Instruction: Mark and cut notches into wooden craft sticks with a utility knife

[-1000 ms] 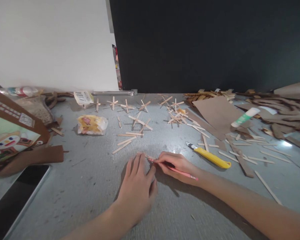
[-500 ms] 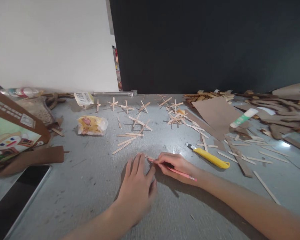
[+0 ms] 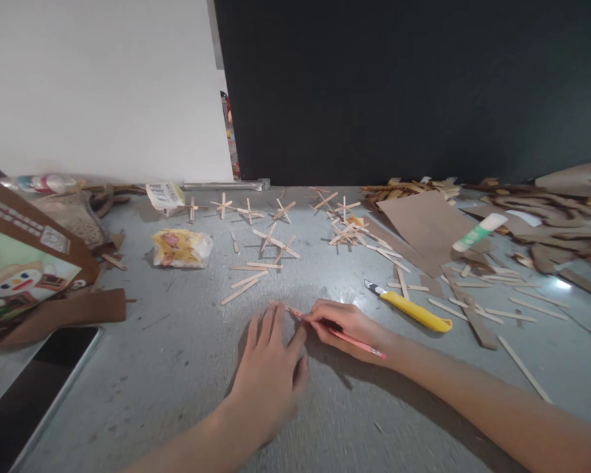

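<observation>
My right hand (image 3: 347, 328) is closed around a pink pencil (image 3: 357, 343), with the eraser end pointing back toward my wrist. The pencil's tip meets a small wooden stick (image 3: 291, 310) on the grey surface. My left hand (image 3: 270, 368) lies palm down with its fingers stretched forward, and its fingertips rest at the left end of that stick, most of which is hidden. Just beyond the left fingers lie several loose craft sticks (image 3: 246, 287). To the right of my right hand is a yellow utility knife (image 3: 416, 311) with its blade out.
Crossed-stick pieces (image 3: 285, 247) stand farther back. A snack packet (image 3: 181, 248), a phone (image 3: 39, 387) and a printed cardboard box (image 3: 29, 263) are on the left. A glue stick (image 3: 480, 233), brown cardboard (image 3: 421, 223) and scattered sticks lie right. A black panel (image 3: 414, 92) rises behind.
Almost nothing differs. The pencil's eraser end has shifted very slightly down and left, while both hands stay in place.
</observation>
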A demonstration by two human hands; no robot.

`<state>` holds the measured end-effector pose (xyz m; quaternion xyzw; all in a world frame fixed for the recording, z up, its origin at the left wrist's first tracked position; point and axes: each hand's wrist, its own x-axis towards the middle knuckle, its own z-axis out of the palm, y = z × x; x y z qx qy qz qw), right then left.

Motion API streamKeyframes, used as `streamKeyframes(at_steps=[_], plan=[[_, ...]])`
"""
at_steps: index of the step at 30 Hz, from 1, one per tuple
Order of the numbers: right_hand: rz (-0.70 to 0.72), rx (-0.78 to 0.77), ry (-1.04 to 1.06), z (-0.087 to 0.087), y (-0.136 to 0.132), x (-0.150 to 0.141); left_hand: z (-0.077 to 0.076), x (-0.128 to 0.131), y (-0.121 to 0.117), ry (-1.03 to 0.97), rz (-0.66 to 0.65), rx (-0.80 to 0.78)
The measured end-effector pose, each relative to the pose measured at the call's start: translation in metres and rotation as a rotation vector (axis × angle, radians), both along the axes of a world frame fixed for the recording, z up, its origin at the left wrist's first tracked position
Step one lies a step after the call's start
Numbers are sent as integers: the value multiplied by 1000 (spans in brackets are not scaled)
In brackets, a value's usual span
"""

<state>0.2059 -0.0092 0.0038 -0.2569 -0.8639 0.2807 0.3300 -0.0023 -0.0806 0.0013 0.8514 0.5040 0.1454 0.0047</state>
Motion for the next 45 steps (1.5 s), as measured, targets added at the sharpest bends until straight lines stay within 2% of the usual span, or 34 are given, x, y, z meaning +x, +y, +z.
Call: streamKeyframes(at_steps=[10, 21, 33, 45], plan=[[-32, 33, 17, -2, 0, 0, -3, -1, 0, -52, 4, -6], [-32, -7, 8, -3, -1, 0, 3, 1, 0, 68, 3, 10], [-8, 12, 17, -4, -1, -2, -1, 1, 0, 19, 6, -17], [-56, -3, -21, -3, -2, 1, -2, 0, -1, -16, 5, -7]])
